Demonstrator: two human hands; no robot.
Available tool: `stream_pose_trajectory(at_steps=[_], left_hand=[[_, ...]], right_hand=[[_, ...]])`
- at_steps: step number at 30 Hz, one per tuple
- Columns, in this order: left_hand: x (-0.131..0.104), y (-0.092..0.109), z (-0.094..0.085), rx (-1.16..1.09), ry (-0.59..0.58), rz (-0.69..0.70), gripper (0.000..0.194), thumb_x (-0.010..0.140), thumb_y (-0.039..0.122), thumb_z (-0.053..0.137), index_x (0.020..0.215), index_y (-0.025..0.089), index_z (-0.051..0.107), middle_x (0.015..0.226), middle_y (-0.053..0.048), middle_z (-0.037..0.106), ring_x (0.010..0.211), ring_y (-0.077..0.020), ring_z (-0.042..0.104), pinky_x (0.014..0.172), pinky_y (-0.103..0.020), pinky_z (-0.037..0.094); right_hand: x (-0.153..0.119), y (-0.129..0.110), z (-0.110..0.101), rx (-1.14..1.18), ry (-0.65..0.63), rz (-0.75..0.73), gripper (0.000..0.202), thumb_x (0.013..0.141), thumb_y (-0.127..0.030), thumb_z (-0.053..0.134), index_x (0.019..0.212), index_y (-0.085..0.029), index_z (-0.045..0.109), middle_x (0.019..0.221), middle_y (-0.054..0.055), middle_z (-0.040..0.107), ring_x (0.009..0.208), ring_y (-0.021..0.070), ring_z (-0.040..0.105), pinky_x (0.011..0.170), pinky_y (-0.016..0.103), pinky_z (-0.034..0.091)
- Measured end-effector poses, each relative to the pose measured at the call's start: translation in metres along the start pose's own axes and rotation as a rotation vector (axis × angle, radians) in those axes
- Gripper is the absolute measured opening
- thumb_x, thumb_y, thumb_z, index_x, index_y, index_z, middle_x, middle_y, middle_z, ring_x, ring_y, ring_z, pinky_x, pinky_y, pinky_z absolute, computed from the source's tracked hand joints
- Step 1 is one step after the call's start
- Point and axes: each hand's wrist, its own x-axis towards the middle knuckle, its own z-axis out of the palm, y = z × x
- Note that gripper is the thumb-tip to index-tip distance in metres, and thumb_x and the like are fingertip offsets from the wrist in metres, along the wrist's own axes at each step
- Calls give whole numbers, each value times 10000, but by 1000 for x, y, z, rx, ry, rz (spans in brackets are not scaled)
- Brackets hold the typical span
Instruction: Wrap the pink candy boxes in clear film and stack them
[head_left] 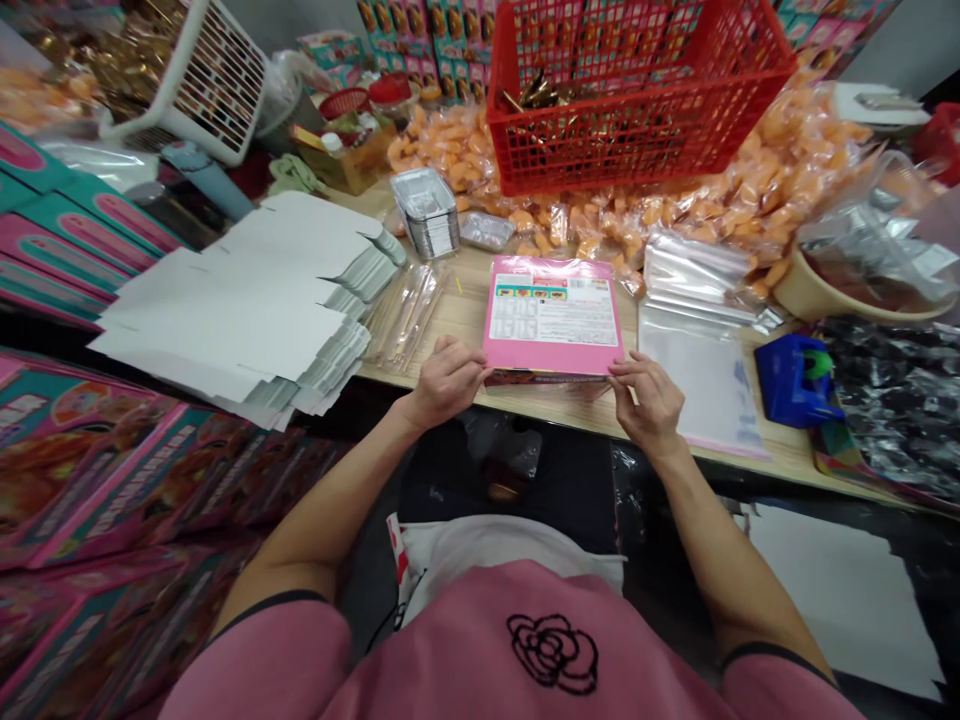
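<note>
1. Pink box lies on the wooden table, near the front edge, between both hands. Its bottom is hidden, and its tiny words are too blurry to read.
2. Left hand is curled, fingertips together at the box's front left corner.
3. Right hand is looser, fingertips by the front right corner. I can't tell what either hand pinches.
4. Red basket is cut off at the top; gold bits inside look fuzzy.
</note>
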Motion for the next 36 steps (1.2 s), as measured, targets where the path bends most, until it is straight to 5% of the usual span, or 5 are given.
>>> stream_pose_trajectory(at_steps=[13,19,27,32,36], left_hand=[[-5,-20,2,-131,94,-58,283,893,323,728,1138,218,633,966,-73,724,917,-198,685,819,-341,581],[7,-27,-3,-602,66,-387,297,1041,310,473,1243,225,674,914,-41,758,795,-152,750,806,-309,576],[-1,-19,-4,-955,76,-576,644,986,677,362,1309,202,653,1136,-108,749,946,-232,756,955,-421,558],[-17,-22,7,-931,205,-655,855,941,781,120,1344,228,631,1412,-116,630,1341,-295,571,1069,-490,479],[-30,-23,10,-712,112,-442,816,908,776,409,1482,203,499,1568,-155,467,1495,-330,380,1197,-527,333]], right_hand=[[1,-3,-3,4,-25,31,170,862,-120,703,906,-250,602,902,22,778,844,208,774,922,443,659],[1,-4,-4,-15,-26,19,210,828,-85,735,896,-236,605,888,24,776,851,211,775,908,434,664],[-6,3,-6,-23,-32,55,182,817,-136,761,869,-232,615,866,8,767,860,235,778,907,474,659],[-7,4,-7,-43,-10,52,176,796,-141,783,844,-212,629,850,23,773,823,243,778,864,470,668],[-6,0,-7,-64,-13,76,153,818,-183,772,811,-201,621,819,24,768,816,244,780,872,491,664]])
